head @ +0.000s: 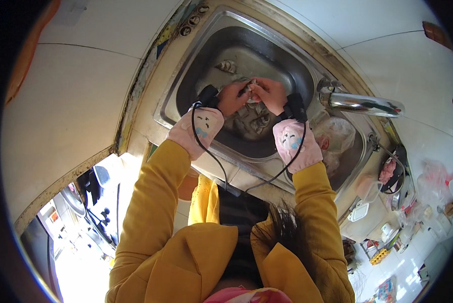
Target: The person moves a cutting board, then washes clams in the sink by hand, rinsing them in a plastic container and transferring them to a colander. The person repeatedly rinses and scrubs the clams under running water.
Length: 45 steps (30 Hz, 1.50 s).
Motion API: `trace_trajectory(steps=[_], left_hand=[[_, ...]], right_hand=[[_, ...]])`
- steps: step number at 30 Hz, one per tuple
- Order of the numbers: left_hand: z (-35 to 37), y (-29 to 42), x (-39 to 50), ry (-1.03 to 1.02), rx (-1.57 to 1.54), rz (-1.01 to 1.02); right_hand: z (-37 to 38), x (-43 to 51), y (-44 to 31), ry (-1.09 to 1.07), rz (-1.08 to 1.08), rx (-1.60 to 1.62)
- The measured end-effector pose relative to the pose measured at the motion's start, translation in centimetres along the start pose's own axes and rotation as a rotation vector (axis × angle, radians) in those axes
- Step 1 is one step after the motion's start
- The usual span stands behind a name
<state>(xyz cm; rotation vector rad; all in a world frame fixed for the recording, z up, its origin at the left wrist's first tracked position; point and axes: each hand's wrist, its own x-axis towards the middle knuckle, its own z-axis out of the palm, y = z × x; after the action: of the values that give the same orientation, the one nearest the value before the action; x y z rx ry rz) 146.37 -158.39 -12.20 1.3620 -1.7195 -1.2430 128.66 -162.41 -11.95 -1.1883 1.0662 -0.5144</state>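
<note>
Both of my hands are over the left basin of a stainless steel sink (283,57). My left hand (232,98) and my right hand (271,94) meet in the middle, gripping one small, dark grey piece of seafood (248,88) between their fingertips. Whether it is a prawn or a small fish I cannot tell. Below the hands, a heap of similar grey seafood (255,119) lies on the basin floor. One striped piece (226,66) rests apart, farther back. Pink sleeve covers (198,130) and black wrist straps (295,106) are on both arms.
A chrome faucet (364,105) juts out on the right. Plastic bags (332,134) fill part of the smaller right basin. Black cables (211,151) hang from the wrist straps. Farther right, the counter holds a black-handled pan (395,170) and a clear plastic box (370,189).
</note>
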Motion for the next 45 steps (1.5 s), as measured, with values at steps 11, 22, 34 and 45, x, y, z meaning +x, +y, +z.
trace_trajectory(steps=[11,22,34,45], left_hand=[[0.0,-1.9,-0.3,-0.205,-0.624,-0.233],[-0.8,-1.7,0.6,-0.146,-0.87,-0.431],[0.8,-1.7,2.1,-0.014,-0.929,-0.441],[-0.4,-10.2,2.1,-0.132,-0.915,-0.551]], right_hand=[[0.5,-1.2,0.6,0.017,-0.201,-0.03],[1.0,-1.2,1.0,0.087,-0.186,0.036],[0.7,1.0,1.9,0.142,-0.185,-0.383],[-4.2,6.4,10.7,0.276,0.24,0.341]])
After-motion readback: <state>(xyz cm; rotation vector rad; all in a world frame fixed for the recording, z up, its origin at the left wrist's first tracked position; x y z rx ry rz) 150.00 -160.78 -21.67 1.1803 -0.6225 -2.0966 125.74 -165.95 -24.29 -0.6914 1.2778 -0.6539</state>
